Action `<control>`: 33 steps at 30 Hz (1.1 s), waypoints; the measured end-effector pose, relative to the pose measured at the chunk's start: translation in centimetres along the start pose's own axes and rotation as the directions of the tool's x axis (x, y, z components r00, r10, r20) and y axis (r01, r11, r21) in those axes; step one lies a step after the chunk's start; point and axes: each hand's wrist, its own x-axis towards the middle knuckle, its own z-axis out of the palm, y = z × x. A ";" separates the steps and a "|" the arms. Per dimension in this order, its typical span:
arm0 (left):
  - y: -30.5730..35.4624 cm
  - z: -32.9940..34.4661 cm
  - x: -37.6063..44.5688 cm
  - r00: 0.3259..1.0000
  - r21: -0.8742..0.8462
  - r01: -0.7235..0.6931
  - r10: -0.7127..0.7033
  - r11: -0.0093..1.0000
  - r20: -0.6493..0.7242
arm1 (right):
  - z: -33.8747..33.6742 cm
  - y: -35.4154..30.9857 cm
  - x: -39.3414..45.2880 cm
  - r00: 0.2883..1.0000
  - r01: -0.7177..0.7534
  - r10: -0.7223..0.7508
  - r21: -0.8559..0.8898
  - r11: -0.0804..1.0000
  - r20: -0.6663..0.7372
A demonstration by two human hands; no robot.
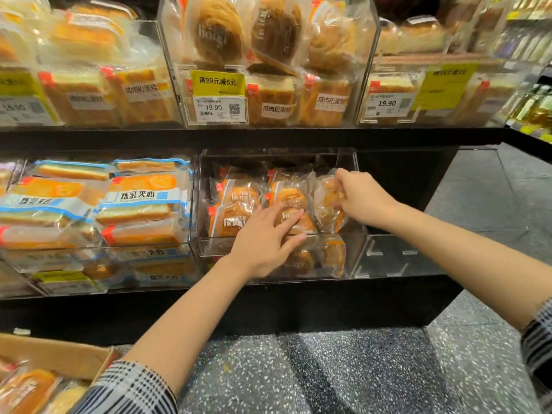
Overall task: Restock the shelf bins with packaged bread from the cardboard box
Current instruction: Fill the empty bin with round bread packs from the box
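Both hands are in the lower clear acrylic bin (346,162). My left hand (268,237) lies flat, fingers straight, pressing the front round bread packet (294,218) down over the bin's front lip. My right hand (358,198) is curled, pinching the wrapper of an upright round bread packet (325,201) at the bin's right side, against the wall. Behind these, more round bread packets (239,194) stand in rows, orange-labelled. Bin to the left: sandwich cake packets (140,201) with blue-and-white wrappers, stacked. Compartment to the right (388,255): only clear dividers visible. Upper shelf: spiral round loaves (218,31) over sliced cake packets (271,100), with a yellow promotion tag (217,82) and a price label (215,107) reading 19.90. Cardboard box (56,354) sits on the speckled floor (298,377) at lower left, bread packets (27,389) inside. Plaid sleeves (131,389) on both arms.
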 end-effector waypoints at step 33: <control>-0.8 -3.7 -0.1 1.000 -0.329 0.030 -0.031 0.944 0.003 | 1.7 -3.3 -3.0 0.993 -0.082 0.074 0.085 0.993 0.088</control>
